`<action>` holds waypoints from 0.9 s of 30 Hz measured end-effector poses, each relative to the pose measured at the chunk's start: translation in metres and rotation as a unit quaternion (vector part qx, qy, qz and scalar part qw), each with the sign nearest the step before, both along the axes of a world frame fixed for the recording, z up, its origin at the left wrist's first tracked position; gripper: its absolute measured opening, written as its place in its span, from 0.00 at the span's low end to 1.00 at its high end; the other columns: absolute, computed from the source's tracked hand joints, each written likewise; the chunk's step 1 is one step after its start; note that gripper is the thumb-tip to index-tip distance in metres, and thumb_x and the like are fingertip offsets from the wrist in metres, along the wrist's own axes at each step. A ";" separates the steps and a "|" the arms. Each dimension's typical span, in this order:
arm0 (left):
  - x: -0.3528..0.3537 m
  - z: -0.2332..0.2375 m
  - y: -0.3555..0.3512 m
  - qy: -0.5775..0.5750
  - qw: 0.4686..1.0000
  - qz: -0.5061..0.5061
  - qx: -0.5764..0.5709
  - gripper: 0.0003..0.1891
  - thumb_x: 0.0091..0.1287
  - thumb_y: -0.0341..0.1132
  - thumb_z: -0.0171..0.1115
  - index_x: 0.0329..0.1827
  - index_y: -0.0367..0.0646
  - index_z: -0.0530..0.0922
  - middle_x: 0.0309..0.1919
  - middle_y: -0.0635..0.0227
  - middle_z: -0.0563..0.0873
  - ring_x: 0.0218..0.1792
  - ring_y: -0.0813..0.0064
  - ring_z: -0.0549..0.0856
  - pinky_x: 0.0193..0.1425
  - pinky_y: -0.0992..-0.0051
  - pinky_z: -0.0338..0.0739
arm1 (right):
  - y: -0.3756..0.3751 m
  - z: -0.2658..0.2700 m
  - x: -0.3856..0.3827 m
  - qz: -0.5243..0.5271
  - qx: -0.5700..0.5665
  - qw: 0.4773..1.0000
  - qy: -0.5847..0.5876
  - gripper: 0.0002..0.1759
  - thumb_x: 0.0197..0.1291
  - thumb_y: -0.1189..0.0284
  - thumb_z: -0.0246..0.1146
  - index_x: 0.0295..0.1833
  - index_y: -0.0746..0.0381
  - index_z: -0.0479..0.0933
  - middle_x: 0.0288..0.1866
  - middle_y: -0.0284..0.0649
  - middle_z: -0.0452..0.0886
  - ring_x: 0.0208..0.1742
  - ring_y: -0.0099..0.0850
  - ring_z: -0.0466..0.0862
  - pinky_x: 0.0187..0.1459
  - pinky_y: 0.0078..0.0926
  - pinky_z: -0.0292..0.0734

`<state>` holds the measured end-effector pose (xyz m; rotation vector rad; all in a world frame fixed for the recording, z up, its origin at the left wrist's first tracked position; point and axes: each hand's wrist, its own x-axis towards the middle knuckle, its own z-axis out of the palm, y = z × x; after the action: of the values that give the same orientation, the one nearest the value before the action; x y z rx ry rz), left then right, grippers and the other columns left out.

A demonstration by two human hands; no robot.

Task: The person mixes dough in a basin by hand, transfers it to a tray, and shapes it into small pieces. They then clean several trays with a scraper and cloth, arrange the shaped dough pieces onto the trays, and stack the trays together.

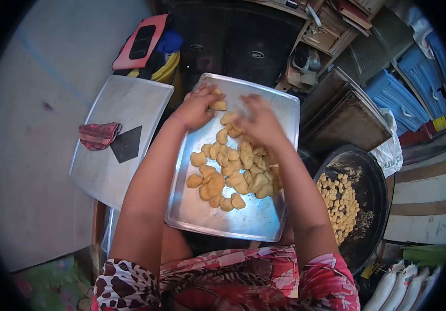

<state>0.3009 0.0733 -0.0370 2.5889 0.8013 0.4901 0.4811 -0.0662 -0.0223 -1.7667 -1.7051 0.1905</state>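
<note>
On a shiny metal baking tray (233, 230) lies a loose heap of yellowish dough pieces (225, 163), uneven in size. At the tray's far left corner my left hand (197, 107) has its fingers curled against a small piece of dough (218, 105). My right hand (259, 122) is over the far end of the heap, close to several pieces. Motion smears its fingers, so its grip does not show, and the right forearm covers part of the heap's right side.
To the left, a second metal tray (90, 168) bears a dark red cloth (99, 136) and a dark flat scraper-like piece (127, 144). On the right sits a black basin (376, 207) with many small dough bits (339, 207). Dark trays (344, 114) lean behind it.
</note>
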 end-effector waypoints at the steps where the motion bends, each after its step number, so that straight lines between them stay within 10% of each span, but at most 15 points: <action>1: 0.009 -0.001 0.011 0.088 0.996 -0.026 -0.022 0.25 0.57 0.36 0.66 0.61 0.58 0.78 0.70 0.62 0.67 0.71 0.58 0.65 0.70 0.60 0.61 | 0.011 -0.011 -0.009 -0.002 -0.021 0.997 -0.069 0.27 0.53 0.62 0.68 0.58 0.60 0.75 0.55 0.50 0.76 0.57 0.47 0.77 0.60 0.41 0.71; 4: 0.027 -0.019 0.029 0.007 0.998 0.002 0.067 0.20 0.57 0.42 0.68 0.55 0.59 0.82 0.59 0.66 0.77 0.62 0.64 0.74 0.63 0.62 0.66 | 0.023 0.006 -0.015 0.066 -0.198 0.978 -0.033 0.23 0.49 0.63 0.69 0.53 0.56 0.79 0.48 0.49 0.78 0.53 0.47 0.79 0.56 0.40 0.73; 13: 0.056 -0.019 0.043 -0.042 0.998 0.042 0.027 0.18 0.59 0.45 0.67 0.52 0.58 0.84 0.48 0.68 0.79 0.56 0.67 0.75 0.65 0.65 0.64 | 0.077 -0.021 0.048 -0.018 -0.011 0.997 0.076 0.15 0.50 0.71 0.65 0.46 0.57 0.83 0.45 0.47 0.79 0.49 0.46 0.80 0.53 0.37 0.75; 27: 0.059 -0.022 0.054 -0.096 0.995 0.001 0.019 0.17 0.59 0.35 0.67 0.53 0.53 0.83 0.42 0.65 0.81 0.50 0.63 0.79 0.57 0.67 0.71 | 0.058 -0.030 0.072 -0.073 -0.056 0.995 -0.032 0.19 0.52 0.69 0.66 0.52 0.52 0.80 0.49 0.40 0.77 0.54 0.41 0.78 0.55 0.39 0.71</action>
<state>0.3597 0.1273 -0.0587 2.5264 0.7360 0.7475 0.5528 -0.0078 -0.0525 -1.9911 -1.6296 0.1698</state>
